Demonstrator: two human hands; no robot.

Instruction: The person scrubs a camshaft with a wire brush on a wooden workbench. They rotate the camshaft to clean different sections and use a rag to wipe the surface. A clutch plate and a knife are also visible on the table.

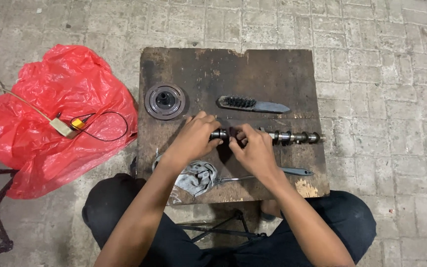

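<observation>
A metal camshaft [292, 137] lies lengthwise across a dark, worn wooden board [253, 69]. My left hand [196, 136] grips its left end. My right hand [253, 148] is closed around the shaft just to the right of that, fingers curled over a lobe. The part of the shaft between and under my hands is hidden.
A round metal disc [164, 101] and a wire brush [253, 104] lie at the back of the board. A grey rag [197, 178] and a thin tool [296, 171] lie near me. A red plastic bag [55, 118] with a small wired device [67, 127] sits on the paved floor at left.
</observation>
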